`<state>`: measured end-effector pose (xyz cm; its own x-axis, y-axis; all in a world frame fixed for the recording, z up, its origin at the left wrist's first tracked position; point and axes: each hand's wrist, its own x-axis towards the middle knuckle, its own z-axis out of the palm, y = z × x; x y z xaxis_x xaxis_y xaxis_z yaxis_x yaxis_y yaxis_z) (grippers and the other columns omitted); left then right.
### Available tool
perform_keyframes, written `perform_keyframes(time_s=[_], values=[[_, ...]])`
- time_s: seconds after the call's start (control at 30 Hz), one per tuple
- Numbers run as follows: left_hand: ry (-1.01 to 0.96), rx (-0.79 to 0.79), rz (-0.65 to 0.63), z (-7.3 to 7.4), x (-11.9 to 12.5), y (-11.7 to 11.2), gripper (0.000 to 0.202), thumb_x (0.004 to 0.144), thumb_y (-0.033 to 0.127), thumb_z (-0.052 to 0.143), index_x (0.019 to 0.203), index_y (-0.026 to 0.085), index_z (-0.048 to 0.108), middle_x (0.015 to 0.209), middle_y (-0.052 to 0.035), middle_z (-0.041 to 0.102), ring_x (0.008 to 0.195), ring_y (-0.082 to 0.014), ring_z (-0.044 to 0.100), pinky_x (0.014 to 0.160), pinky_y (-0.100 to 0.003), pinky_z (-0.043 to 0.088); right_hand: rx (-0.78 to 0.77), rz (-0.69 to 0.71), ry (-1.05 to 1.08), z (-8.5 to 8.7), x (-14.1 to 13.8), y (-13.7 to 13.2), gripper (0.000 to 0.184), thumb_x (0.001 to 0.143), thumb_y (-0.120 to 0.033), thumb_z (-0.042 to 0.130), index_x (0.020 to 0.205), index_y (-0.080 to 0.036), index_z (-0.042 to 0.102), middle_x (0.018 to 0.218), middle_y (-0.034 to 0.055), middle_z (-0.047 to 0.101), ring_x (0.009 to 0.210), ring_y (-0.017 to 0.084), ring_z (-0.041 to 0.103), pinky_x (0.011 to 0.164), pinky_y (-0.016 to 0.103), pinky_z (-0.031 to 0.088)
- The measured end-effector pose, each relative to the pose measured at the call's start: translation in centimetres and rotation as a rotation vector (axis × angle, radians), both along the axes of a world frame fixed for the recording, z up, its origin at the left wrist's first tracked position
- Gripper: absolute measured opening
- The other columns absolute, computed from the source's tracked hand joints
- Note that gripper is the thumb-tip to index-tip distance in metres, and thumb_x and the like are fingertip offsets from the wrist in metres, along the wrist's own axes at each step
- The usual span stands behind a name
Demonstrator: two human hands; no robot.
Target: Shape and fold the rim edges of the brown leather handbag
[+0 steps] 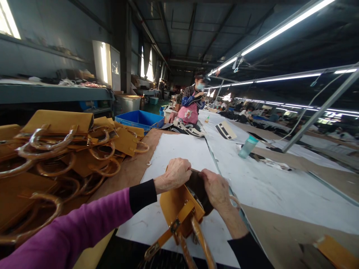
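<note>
A mustard-yellow handbag (179, 209) with amber curved handles stands on the white sheet (179, 153) in front of me. My left hand (175, 173) is curled over the bag's top edge on its left side. My right hand (214, 188) grips the opposite side of the opening, over the dark lining. Both hands hold the bag's mouth. A strap with a metal buckle (175, 226) hangs down the bag's near face.
A big pile of similar yellow bags (61, 149) lies at my left. A blue bin (140, 119) stands behind it. A teal bottle (248, 146) stands on the long table to the right. A person in a pink apron (190, 106) works farther along.
</note>
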<state>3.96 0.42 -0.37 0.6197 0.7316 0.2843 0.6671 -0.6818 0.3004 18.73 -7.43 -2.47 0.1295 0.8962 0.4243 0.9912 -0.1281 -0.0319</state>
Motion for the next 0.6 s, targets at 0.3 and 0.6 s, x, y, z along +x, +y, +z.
perform_keyframes(time_s=[0.3,0.6], values=[[-0.026,-0.062,-0.213,0.6,-1.1,0.9,0.011,0.075,0.022,0.055,0.075,0.017,0.066,0.075,-0.0031,0.066,0.072,-0.0163,0.058,0.062,-0.024,0.038,-0.129,0.039,-0.037,1.8,-1.6,0.2,0.02,0.089,-0.021,0.043,0.079,-0.024,0.06,0.066,0.0002,0.065,0.064,0.015,0.059,0.055,0.029,0.023],[0.046,0.022,-0.268,1.9,-2.1,0.3,0.053,0.062,0.013,0.062,0.113,0.015,0.047,0.103,-0.0095,0.061,0.094,-0.0246,0.057,0.076,-0.03,0.044,-0.171,-0.099,-0.1,2.7,0.1,-3.2,0.023,0.092,-0.03,0.042,0.076,-0.023,0.056,0.065,0.0039,0.064,0.064,0.021,0.06,0.055,0.031,0.018]])
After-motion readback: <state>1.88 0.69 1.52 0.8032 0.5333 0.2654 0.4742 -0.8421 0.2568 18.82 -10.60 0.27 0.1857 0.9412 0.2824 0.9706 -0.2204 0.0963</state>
